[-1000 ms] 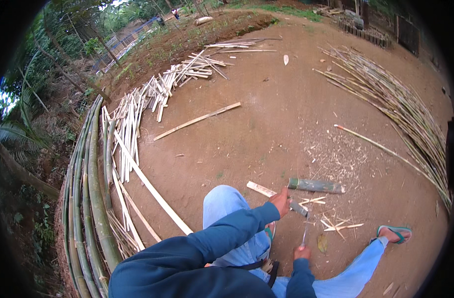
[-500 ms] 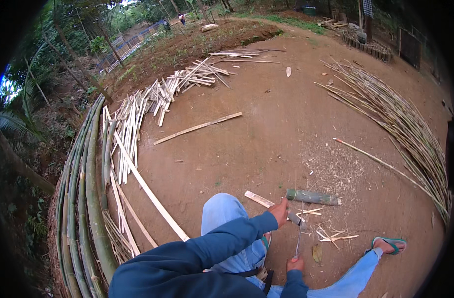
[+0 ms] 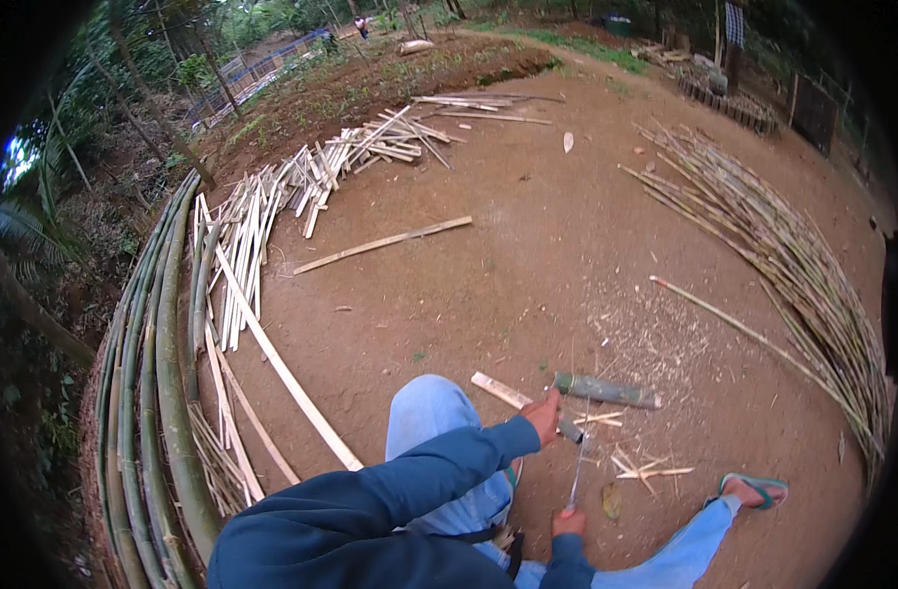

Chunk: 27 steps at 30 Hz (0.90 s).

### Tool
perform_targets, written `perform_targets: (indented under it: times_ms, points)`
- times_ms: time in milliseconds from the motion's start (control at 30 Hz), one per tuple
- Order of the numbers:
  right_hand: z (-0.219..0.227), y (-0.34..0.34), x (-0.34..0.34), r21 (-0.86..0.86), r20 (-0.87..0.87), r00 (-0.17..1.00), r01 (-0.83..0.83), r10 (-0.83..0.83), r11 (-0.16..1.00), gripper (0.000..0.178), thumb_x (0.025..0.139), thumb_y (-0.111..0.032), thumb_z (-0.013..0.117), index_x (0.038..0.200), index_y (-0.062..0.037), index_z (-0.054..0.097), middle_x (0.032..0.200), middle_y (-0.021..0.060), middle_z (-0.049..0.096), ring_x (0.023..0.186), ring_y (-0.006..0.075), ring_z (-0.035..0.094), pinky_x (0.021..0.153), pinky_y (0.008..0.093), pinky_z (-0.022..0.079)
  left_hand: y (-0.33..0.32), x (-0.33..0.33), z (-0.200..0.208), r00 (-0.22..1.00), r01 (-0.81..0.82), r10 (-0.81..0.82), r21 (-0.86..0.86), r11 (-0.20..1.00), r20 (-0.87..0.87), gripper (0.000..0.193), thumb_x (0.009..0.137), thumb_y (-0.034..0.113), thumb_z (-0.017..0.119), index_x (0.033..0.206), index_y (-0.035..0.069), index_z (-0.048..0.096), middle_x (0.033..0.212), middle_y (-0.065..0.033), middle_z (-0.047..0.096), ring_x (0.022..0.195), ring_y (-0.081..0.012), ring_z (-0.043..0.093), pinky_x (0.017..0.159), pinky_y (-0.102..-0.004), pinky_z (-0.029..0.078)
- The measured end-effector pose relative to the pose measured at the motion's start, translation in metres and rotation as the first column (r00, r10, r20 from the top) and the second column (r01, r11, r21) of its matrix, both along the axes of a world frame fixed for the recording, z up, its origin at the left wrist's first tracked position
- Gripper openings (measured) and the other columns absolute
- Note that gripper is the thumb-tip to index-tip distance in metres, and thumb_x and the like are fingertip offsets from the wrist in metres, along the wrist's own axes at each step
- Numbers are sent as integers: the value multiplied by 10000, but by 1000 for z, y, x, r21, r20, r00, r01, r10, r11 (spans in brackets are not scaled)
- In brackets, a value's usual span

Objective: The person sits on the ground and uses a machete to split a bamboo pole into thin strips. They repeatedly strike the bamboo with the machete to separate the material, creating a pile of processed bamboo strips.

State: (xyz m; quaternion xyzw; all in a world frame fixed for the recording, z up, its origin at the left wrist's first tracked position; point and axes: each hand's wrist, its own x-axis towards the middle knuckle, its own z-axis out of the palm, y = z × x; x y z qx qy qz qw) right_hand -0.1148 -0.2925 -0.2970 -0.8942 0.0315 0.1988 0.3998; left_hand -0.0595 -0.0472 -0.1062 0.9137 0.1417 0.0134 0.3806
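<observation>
My right hand [image 3: 569,522], low in the picture, is closed round the handle of a long-bladed knife [image 3: 576,481]. Its narrow blade points away from me, toward my left hand. Closed fingers of my left hand [image 3: 542,419] grip a short grey-green piece [image 3: 570,430] that looks like bamboo; the blade passes close by its end, and I cannot tell whether they touch. Just beyond lies a thick green bamboo section [image 3: 611,391] on the dirt. A pale split strip [image 3: 498,389] runs out from beside my left hand. Small pale slivers [image 3: 650,469] lie crossed to the right.
Long green bamboo poles [image 3: 179,412] line the left side, beside heaped pale split strips [image 3: 243,255]. A large bundle of thin canes [image 3: 792,236] spreads on the right, with a single cane [image 3: 739,319] nearer. Shavings [image 3: 655,339] cover the ground beyond the bamboo section.
The view has shifted slightly, so the scene sits a little further left. Both hands keep their grips; the knife's blade has moved slightly relative to the piece in my left hand.
</observation>
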Motion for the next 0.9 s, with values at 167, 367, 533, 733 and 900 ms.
perform_targets:
  times_ms: [167, 367, 533, 733, 900]
  points:
    - [24, 0, -4, 6, -89, 994, -58, 59, 998, 252, 644, -153, 637, 803, 28, 564, 655, 169, 590, 575, 266, 565, 591, 381, 467, 1, -9, 2, 999, 2, -2, 14, 1000, -46, 259, 840, 128, 506, 999, 21, 332, 743, -257, 554, 735, -449, 559, 625, -500, 422]
    - [23, -11, -13, 28, -170, 985, 14, -9, 1000, 181, 652, -138, 607, 732, 6, 533, 598, 139, 556, 572, 277, 581, 541, 398, 454, -3, -10, 9, 997, 54, -56, -35, 998, -55, 238, 855, 127, 490, 995, 19, 330, 734, -255, 538, 727, -437, 561, 608, -488, 417]
    - [34, 10, -11, -61, 104, 994, -41, 47, 997, 116, 662, -110, 585, 690, -28, 507, 552, 100, 504, 525, 219, 576, 474, 361, 444, -5, -13, -10, 1000, -12, 11, -25, 1000, -29, 240, 844, 119, 505, 991, 44, 329, 702, -236, 530, 682, -434, 550, 570, -497, 394]
    - [-5, -6, 2, 9, 26, 999, 22, -23, 1000, 150, 664, -131, 597, 725, -8, 534, 559, 136, 536, 476, 259, 561, 450, 384, 440, -11, 0, -13, 999, -26, 26, -4, 1000, 18, 236, 833, 108, 502, 988, 45, 335, 702, -233, 535, 687, -430, 555, 584, -500, 405]
    - [63, 7, -5, 146, -237, 971, 2, 33, 989, 193, 652, -143, 615, 748, 7, 540, 571, 129, 546, 512, 269, 573, 488, 395, 453, -9, -14, -10, 996, -28, 32, -47, 998, 80, 269, 829, 99, 514, 1013, 19, 335, 759, -255, 555, 757, -444, 564, 631, -482, 430]
